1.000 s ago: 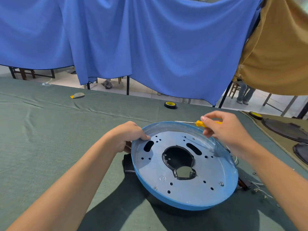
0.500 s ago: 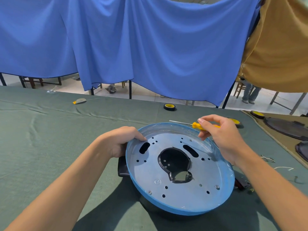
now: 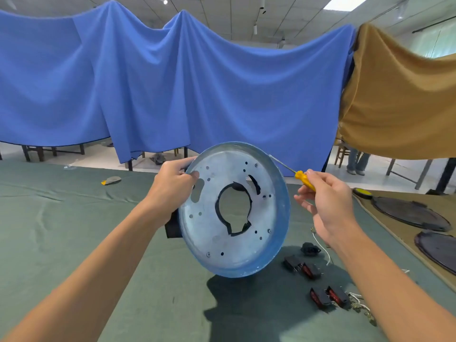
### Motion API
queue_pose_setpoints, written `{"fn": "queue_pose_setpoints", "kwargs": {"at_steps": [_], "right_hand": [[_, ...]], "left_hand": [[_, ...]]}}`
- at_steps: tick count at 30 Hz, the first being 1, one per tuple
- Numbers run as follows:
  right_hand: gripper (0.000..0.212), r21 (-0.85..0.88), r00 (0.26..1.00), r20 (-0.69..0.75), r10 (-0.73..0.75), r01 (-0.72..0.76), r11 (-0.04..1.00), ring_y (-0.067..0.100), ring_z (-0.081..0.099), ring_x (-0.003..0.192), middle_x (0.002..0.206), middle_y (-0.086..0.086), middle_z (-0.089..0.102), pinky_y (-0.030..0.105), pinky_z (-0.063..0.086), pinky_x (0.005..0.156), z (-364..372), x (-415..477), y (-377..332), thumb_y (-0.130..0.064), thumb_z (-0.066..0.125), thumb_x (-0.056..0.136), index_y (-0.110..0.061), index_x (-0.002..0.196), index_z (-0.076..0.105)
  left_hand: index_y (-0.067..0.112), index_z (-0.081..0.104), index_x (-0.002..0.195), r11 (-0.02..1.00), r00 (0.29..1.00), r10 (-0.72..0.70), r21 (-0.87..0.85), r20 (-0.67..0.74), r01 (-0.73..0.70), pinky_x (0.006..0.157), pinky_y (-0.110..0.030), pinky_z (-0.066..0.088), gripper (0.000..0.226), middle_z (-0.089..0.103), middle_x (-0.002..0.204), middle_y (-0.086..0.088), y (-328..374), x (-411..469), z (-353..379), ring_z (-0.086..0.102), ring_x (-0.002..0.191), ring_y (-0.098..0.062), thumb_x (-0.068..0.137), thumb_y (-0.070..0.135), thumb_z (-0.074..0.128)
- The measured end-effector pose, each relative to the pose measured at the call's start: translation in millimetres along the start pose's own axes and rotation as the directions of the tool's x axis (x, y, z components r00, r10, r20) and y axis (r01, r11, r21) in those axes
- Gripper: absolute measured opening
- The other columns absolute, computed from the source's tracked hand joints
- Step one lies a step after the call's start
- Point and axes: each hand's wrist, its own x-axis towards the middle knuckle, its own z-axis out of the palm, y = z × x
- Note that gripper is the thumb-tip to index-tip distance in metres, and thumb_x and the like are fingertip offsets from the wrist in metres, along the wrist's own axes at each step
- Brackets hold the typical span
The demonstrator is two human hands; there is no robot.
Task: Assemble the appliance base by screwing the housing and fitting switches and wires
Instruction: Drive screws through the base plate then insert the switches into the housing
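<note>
The round blue appliance base (image 3: pixel 276 218), a metal plate with a large centre hole and several small holes, is tilted up on edge above the green table. My left hand (image 3: pixel 172 186) grips its upper left rim. To the right of the base, my right hand (image 3: pixel 328 201) holds a yellow-handled screwdriver (image 3: pixel 304 180) whose thin shaft points up-left behind the rim. Several black and red rocker switches (image 3: pixel 313 270) and white wires (image 3: pixel 323 250) lie on the cloth below my right arm.
A green cloth (image 3: pixel 61 230) covers the table. Dark round plates (image 3: pixel 409 213) sit on a brown cloth at the right, next to a yellow tape roll (image 3: pixel 362 193). A small grey and yellow object (image 3: pixel 111 180) lies far left. Blue and tan sheets hang behind.
My left hand has lifted the base from lying almost flat to standing tilted on edge. The switches and wires that it hid now show. My right hand with the screwdriver moved right, off the rim.
</note>
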Motion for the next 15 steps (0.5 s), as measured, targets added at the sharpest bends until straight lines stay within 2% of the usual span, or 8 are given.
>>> {"fn": "queue_pose_setpoints", "kwargs": {"at_steps": [1,3,5,7,8,10,12,15], "right_hand": [[0.015,0.008,1.0,-0.012,-0.007,0.007,1.0,0.013,0.055,0.057,0.064,0.003,0.059,0.035,0.054,0.07,-0.2,-1.3,-1.1,-0.02,0.058,0.097,-0.007,0.094,0.065],[0.015,0.022,0.999,-0.04,-0.01,0.011,1.0,0.013,0.055,0.056,0.064,0.002,0.058,0.03,0.052,0.064,-1.8,-5.6,-0.8,-0.02,0.057,0.098,-0.007,0.092,0.063],[0.016,0.02,0.997,-0.072,-0.001,0.003,1.0,0.013,0.053,0.054,0.064,0.003,0.057,0.027,0.048,0.06,-4.3,-10.4,2.5,-0.02,0.055,0.098,-0.009,0.089,0.06],[0.015,0.02,0.995,-0.101,0.016,-0.014,1.0,0.013,0.052,0.055,0.068,0.004,0.057,0.026,0.047,0.058,-8.1,-15.7,8.2,-0.021,0.055,0.098,-0.01,0.088,0.057],[0.014,0.017,0.993,-0.113,0.026,-0.024,1.0,0.013,0.051,0.055,0.07,0.005,0.056,0.027,0.048,0.058,-9.9,-18.9,12.6,-0.02,0.056,0.098,-0.01,0.089,0.056],[0.012,-0.006,0.992,-0.122,0.045,-0.046,0.999,0.014,0.05,0.056,0.074,0.005,0.055,0.029,0.05,0.06,-12.2,-26.9,23.8,-0.019,0.059,0.096,-0.011,0.09,0.053],[0.013,-0.055,0.992,-0.121,0.046,-0.053,0.997,0.013,0.05,0.054,0.077,0.006,0.054,0.032,0.05,0.06,-13.3,-35.3,36.5,-0.018,0.06,0.095,-0.013,0.087,0.051],[0.013,-0.169,0.994,-0.103,0.03,-0.048,0.985,0.013,0.051,0.053,0.08,0.007,0.056,0.038,0.05,0.062,-14.1,-47.1,54.6,-0.02,0.062,0.094,-0.014,0.088,0.052]], "left_hand": [[0.044,0.074,0.094,0.996,0.996,0.082,0.048,-0.036,-0.081,0.081,-0.048,0.055,0.049,0.074,0.084,0.0,2.3,0.1,1.0,0.067,0.087,-0.035,0.092,0.004,0.047],[0.043,0.069,0.113,0.959,0.967,0.235,0.187,-0.095,-0.215,0.08,-0.036,0.047,0.047,0.068,0.081,0.012,2.9,-0.8,4.7,0.058,0.093,-0.028,0.092,0.006,0.048],[0.035,0.059,0.133,0.903,0.934,0.327,0.34,-0.144,-0.264,0.082,-0.022,0.032,0.05,0.059,0.097,0.001,2.1,-5.9,9.1,0.044,0.1,-0.018,0.094,0.005,0.051],[0.028,0.052,0.141,0.836,0.905,0.402,0.459,-0.137,-0.301,0.09,-0.017,0.029,0.058,0.047,0.117,-0.011,-1.1,-13.4,13.3,0.041,0.104,-0.019,0.091,-0.002,0.054],[0.025,0.051,0.142,0.792,0.89,0.44,0.517,-0.115,-0.325,0.096,-0.022,0.031,0.063,0.043,0.123,-0.016,-3.4,-17.6,15.0,0.044,0.11,-0.026,0.087,-0.007,0.054],[0.018,0.053,0.141,0.694,0.858,0.508,0.623,-0.071,-0.359,0.102,-0.042,0.04,0.072,0.041,0.129,-0.025,-8.0,-25.6,18.7,0.046,0.117,-0.041,0.077,-0.014,0.056],[0.011,0.059,0.135,0.572,0.803,0.595,0.721,-0.036,-0.392,0.094,-0.054,0.048,0.074,0.046,0.125,-0.034,-13.6,-30.9,22.8,0.051,0.11,-0.052,0.067,-0.017,0.062],[0.005,0.067,0.124,0.362,0.707,0.707,0.85,0.017,-0.382,0.079,-0.054,0.052,0.076,0.056,0.11,-0.038,-27.2,-34.8,29.0,0.06,0.09,-0.053,0.052,-0.018,0.073]]}}
